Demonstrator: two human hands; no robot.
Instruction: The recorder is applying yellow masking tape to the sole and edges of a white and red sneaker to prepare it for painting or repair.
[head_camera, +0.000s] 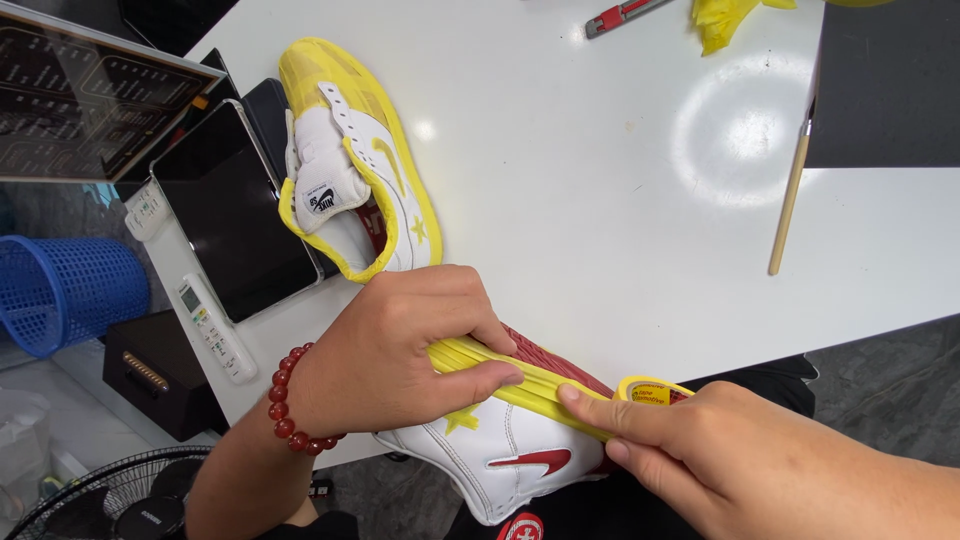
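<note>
Tape roll (648, 391) mostly behind right hand (730, 450); fan (110, 500) cropped by edge

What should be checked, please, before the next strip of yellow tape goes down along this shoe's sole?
1. Left hand steadies the held shoe: ok.
2. Right hand presses the yellow tape flat: ok.
3. Tape roll within reach, beside the right fingers: ok.
4. Sole edge fully covered: cannot tell, hands hide it.
5. Second shoe lies clear on the white table: ok.
6. Red cutter at the far edge: not ok.

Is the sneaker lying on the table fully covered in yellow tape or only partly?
Partly: the sneaker has yellow tape over toe and sole, white side panels bare.
</note>
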